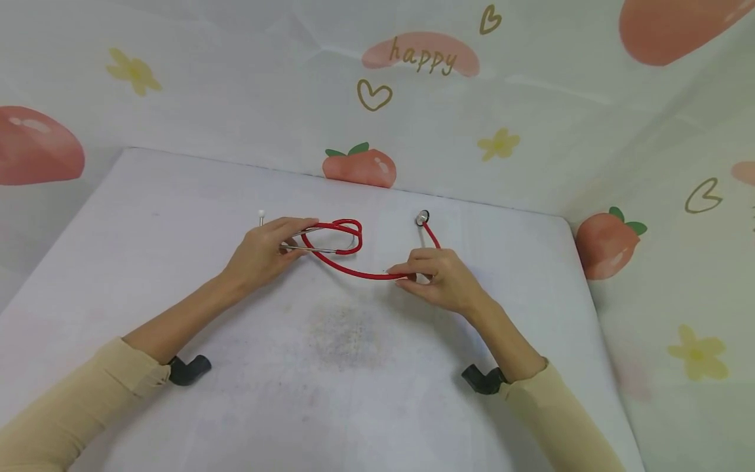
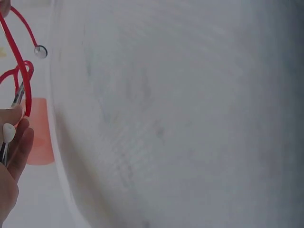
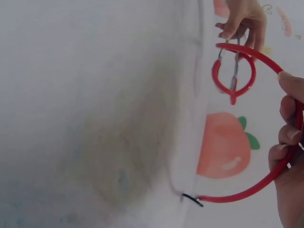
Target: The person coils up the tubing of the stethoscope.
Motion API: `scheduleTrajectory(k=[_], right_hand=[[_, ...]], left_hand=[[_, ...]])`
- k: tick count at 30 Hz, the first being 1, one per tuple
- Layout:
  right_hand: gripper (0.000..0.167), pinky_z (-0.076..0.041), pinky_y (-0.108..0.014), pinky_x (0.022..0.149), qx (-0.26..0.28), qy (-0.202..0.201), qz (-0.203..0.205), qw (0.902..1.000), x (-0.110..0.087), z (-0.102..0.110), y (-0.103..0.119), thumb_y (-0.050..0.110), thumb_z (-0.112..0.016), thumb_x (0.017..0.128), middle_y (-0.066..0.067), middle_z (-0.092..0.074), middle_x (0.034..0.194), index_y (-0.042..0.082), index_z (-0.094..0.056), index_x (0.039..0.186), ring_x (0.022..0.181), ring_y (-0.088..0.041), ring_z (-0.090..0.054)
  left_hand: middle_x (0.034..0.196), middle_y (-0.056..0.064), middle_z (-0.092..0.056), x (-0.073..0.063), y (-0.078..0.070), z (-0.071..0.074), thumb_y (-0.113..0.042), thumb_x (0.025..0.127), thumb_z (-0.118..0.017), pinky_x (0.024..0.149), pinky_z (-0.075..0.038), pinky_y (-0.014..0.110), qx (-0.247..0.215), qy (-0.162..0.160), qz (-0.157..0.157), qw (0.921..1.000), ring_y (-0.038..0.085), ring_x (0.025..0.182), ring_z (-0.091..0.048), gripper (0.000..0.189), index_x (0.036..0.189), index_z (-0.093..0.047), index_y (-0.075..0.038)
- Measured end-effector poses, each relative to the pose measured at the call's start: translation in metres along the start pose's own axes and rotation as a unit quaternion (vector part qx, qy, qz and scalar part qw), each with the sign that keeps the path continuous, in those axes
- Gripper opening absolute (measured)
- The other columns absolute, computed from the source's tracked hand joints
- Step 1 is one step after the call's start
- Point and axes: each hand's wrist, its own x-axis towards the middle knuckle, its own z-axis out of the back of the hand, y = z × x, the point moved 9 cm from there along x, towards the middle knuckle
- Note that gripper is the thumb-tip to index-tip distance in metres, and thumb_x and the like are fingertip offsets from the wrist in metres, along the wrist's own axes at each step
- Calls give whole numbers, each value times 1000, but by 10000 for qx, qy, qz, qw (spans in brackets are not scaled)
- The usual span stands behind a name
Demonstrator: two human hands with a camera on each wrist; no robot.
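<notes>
Above the white bench (image 1: 354,406), I have a red-and-silver stethoscope (image 1: 360,275): my left grip (image 1: 262,254) pinching its slim metal ear tubes (image 1: 321,250), my right grip (image 1: 445,278) its rubbery tubing (image 1: 377,277). I'd expect it light, tubing floppy, metal firmest to hold.

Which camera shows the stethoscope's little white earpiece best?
The left wrist view: the earpiece looks biggest there, round and white near the picture's left edge. The head view shows one only as a tiny white tip just beyond the left hand. I can't see any in the right wrist view.
</notes>
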Motion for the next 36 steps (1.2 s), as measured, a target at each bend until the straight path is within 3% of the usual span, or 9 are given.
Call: scheduleTrajectory(k=[6, 10, 15, 20, 27, 36], right_hand=[[23, -40, -20, 51, 31, 0, 252, 9997, 6, 2, 7, 3, -80, 80, 10, -62, 74, 14, -80, 101, 63, -9, -50], [23, -42, -23, 53, 171, -211, 430, 9987, 12, 6, 11, 2, -80, 80, 8, -63, 75, 13, -80, 100, 63, -11, -51], [24, -37, -20, 53, 318, -471, 570, 9968, 19, 14, 14, -2, -81, 77, 5, -64, 75, 9, -80, 98, 62, -10, -50], [24, -36, -21, 50, 305, -634, 439, 9966, 22, 24, 11, -3, -82, 77, 5, -64, 75, 9, -80, 98, 61, -8, -48], [23, -35, -20, 50, 239, -790, 384, 9958, 28, 39, 14, -3, -81, 78, 6, -63, 73, 8, -80, 98, 62, -5, -46], [22, -37, -20, 52, 246, -953, 475, 9940, 39, 46, 14, -4, -80, 79, 3, -64, 73, 5, -79, 98, 62, -7, -46]], left_hand=[[120, 4, -68, -1, -3, -1, 3, 74, -85, 69, -60, 33, 218, 23, -103, 9997, 15, 79, -70, 66, 133, -63, -17], [118, 3, -68, -2, -6, -1, 4, 73, -85, 70, -60, 33, 185, 11, -174, 9997, 15, 81, -70, 63, 129, -65, -16], [120, 4, -67, -1, -6, -2, 1, 74, -85, 73, -60, 34, 191, 32, -206, 9996, 16, 84, -70, 60, 128, -65, -14], [118, 4, -69, -1, -4, -4, 0, 73, -86, 74, -60, 34, 121, 113, -177, 9997, 15, 84, -71, 61, 129, -65, -13], [119, 2, -69, 1, -7, -7, -1, 74, -86, 74, -60, 32, 20, 324, -211, 9993, 15, 85, -72, 61, 130, -64, -14], [116, 0, -68, -4, -21, -20, -6, 75, -86, 72, -60, 31, 97, 809, -514, 9953, 13, 88, -71, 60, 129, -63, -17]])
